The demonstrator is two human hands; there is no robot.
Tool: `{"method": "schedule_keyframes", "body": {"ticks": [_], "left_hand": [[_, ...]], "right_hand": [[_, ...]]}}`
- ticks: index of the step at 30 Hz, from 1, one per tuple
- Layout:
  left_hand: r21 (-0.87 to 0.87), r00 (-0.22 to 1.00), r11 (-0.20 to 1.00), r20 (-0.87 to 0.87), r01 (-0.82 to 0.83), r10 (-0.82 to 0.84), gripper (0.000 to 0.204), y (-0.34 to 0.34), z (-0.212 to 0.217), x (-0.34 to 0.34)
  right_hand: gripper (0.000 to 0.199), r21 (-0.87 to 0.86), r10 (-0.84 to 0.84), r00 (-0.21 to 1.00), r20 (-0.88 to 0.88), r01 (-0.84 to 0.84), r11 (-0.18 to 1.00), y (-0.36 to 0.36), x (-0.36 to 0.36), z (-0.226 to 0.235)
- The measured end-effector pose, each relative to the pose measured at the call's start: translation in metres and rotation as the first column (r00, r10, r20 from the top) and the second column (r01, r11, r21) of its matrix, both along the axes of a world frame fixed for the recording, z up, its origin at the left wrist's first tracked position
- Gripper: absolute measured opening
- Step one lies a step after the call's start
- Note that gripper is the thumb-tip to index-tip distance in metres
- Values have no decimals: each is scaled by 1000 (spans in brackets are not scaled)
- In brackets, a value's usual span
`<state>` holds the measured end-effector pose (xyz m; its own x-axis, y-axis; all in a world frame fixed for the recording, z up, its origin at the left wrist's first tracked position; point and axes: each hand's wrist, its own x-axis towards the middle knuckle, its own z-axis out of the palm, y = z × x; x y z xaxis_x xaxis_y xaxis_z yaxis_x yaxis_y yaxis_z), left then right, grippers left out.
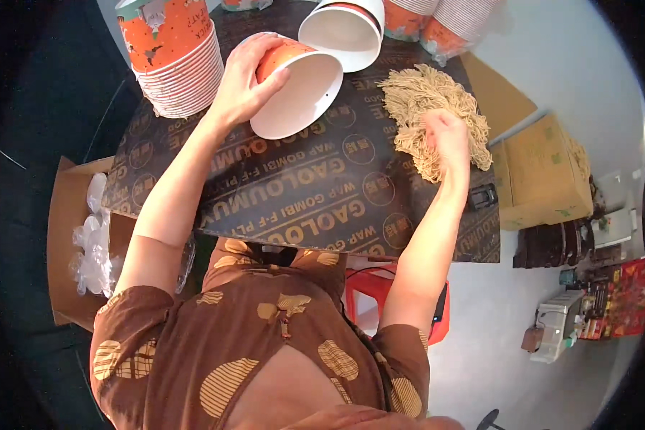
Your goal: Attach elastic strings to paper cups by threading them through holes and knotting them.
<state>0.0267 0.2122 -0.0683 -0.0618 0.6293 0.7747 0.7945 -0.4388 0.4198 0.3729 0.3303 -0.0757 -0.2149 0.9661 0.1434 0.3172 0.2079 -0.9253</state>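
My left hand [251, 82] is wrapped around an orange printed paper bucket [301, 100], thumb near the rim. The bucket leans over on the dark table, its white inside facing me; a small dark speck shows near its right rim. At the table's right side lies a loose heap of beige, tangled strands [416, 93], like yarn or shredded paper. My right hand [448, 140] is closed at the heap's near part, fingers bunched together among the strands. How much it grips is hidden.
A stack of orange paper buckets [175, 64] stands at the far left, beside the dark printed board table [294, 201]. White buckets [344, 36] lie tipped at the back, near more stacked ones [462, 25]. A cardboard box [545, 172] stands at right; another box [61, 244] holds clear plastic at left.
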Motion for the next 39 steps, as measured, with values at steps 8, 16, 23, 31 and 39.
{"method": "schedule_keyframes", "body": {"ticks": [8,16,23,31,39], "left_hand": [[-5,999,999,-21,-31,31,54,-4,-2,1],[2,1000,1000,-13,-18,18,55,-12,-9,-3],[4,1000,1000,0,-24,24,57,-16,-11,-5],[7,1000,1000,10,-10,10,57,-16,-13,-7],[2,1000,1000,13,17,-17,56,-18,-10,-9]], "right_hand": [[13,398,-379,904,197,280,874,21,19,-19],[15,678,-327,816,476,-104,728,9,4,-17],[15,708,-422,689,589,-189,680,13,-5,-21],[8,688,-404,676,616,-213,693,11,-5,-21],[4,659,-385,657,648,-231,716,19,2,-26]]}}
